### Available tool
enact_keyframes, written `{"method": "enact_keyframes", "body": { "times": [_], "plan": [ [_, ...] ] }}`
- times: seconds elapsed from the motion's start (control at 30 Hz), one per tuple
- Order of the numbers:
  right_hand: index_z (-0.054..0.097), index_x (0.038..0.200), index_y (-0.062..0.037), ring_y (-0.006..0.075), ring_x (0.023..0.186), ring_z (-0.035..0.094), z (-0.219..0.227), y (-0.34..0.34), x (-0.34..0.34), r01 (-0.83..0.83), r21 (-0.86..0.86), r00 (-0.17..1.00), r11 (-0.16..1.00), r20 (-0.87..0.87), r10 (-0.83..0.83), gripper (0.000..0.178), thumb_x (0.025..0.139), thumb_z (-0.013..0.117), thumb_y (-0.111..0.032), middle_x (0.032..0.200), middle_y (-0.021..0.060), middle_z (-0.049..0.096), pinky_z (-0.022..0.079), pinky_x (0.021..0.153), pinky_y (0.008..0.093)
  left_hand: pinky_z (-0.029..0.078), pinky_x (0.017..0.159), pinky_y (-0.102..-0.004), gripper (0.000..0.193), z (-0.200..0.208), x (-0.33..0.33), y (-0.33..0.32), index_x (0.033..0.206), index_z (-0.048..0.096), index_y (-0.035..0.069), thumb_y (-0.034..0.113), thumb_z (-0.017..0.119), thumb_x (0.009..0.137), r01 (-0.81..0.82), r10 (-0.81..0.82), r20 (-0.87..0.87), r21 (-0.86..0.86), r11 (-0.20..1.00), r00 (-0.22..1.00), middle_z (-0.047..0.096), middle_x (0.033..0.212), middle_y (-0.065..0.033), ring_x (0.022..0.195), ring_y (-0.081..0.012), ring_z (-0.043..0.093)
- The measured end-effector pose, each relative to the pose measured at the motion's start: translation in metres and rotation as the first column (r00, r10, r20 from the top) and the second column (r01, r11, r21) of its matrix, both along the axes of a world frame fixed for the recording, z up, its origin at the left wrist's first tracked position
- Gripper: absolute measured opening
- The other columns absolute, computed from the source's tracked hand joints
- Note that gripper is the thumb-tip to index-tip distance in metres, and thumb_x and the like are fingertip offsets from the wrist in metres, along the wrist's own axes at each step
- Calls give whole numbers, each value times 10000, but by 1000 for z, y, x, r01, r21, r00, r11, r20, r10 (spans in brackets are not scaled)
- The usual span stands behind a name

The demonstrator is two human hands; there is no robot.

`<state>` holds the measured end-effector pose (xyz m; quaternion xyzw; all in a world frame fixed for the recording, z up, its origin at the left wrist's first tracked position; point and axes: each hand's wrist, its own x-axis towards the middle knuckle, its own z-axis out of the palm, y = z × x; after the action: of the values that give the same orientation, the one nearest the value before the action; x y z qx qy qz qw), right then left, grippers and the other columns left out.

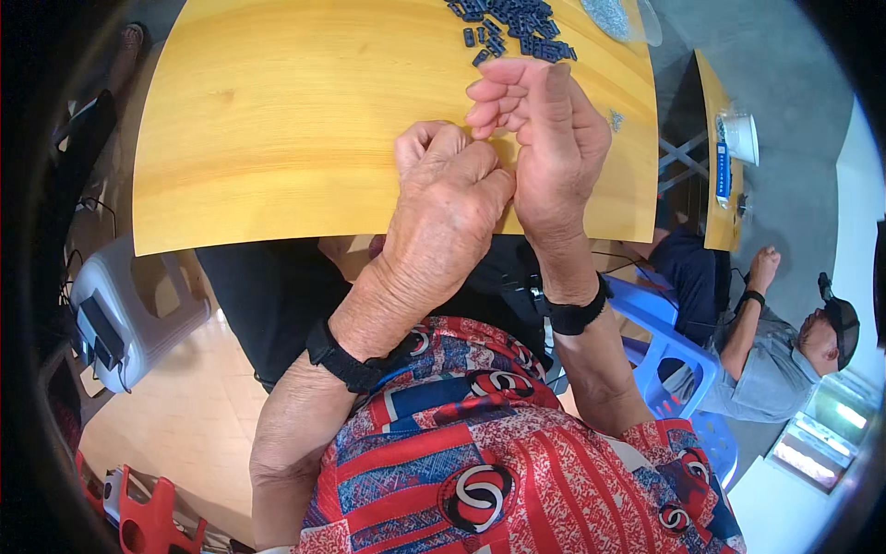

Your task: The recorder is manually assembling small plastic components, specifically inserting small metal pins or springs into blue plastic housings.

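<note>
Above the near part of the yellow wooden table (277, 129), my left hand (443, 203) is closed, back upward, with its fingers curled under. Whatever it may hold is hidden. Close beside it, my right hand (558, 148) is raised, its fingers loosely bent toward the left and slightly apart; nothing shows in them. Just beyond the right fingertips lies a pile of small black parts (521, 23), some of them loose at its near edge. A few tiny silvery pieces (616, 120) rest on the tabletop to the right of my right hand.
A clear container of small silvery pieces (607, 17) is at the far right corner. Nearby on the right, another table (715, 92) holds a white tub (741, 138), and a person (766, 360) sits by it. Stools stand around: grey (138, 305), blue (669, 346), red (152, 517).
</note>
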<state>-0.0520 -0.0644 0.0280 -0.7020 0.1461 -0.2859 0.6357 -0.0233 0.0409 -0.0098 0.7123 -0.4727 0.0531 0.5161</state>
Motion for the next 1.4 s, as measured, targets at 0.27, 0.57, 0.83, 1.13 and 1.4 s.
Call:
{"method": "enact_keyframes", "body": {
  "times": [0.27, 0.57, 0.83, 1.13, 1.4],
  "plan": [
    [616, 939, 50, 120, 660, 583, -1, 2, 4, 10, 56, 1000, 998, -24, -8, 421, 998, 442, -329, 786, 87, 631, 475, 602, 236, 365, 843, -389, 92, -3, 0, 1, 712, 617, 36, 69, 625, 627, 3, -3, 6, -31, 1000, 1000, 529, 752, -50, 841, -229, 512],
    [612, 934, 47, 150, 650, 593, -1, -25, 0, 38, 301, 998, 953, 35, -51, 460, 999, 414, -363, 797, 118, 638, 480, 589, 267, 399, 778, -385, 133, -1, 2, 2, 777, 669, 66, 41, 687, 648, 10, -10, -76, 6, 1000, 997, 560, 742, -48, 773, -255, 532],
    [632, 928, 30, 97, 650, 580, -16, -7, -6, 83, -159, 986, 984, -127, -104, 283, 961, 539, -236, 771, 74, 643, 476, 598, 221, 372, 807, -370, 105, -2, 2, 4, 721, 655, 81, 45, 644, 622, 4, -5, -65, -26, 1000, 998, 522, 726, -27, 784, -230, 497],
    [626, 919, 15, 122, 603, 585, -22, -6, -4, 54, -391, 992, 919, -83, -93, 213, 929, 585, -193, 729, 80, 641, 473, 548, 241, 373, 804, -371, 66, -3, 1, 9, 670, 639, 72, 55, 643, 606, -35, 35, 6, -14, 999, 999, 522, 731, -31, 785, -238, 493],
    [633, 928, 13, 104, 638, 584, -21, -6, -4, 24, -310, 994, 951, -97, -57, 245, 950, 552, -217, 741, 66, 640, 480, 575, 238, 370, 816, -362, 101, 1, 1, 9, 715, 670, 68, 67, 642, 618, -35, 36, -35, 29, 999, 999, 524, 747, -33, 813, -228, 501]
  ]
}}
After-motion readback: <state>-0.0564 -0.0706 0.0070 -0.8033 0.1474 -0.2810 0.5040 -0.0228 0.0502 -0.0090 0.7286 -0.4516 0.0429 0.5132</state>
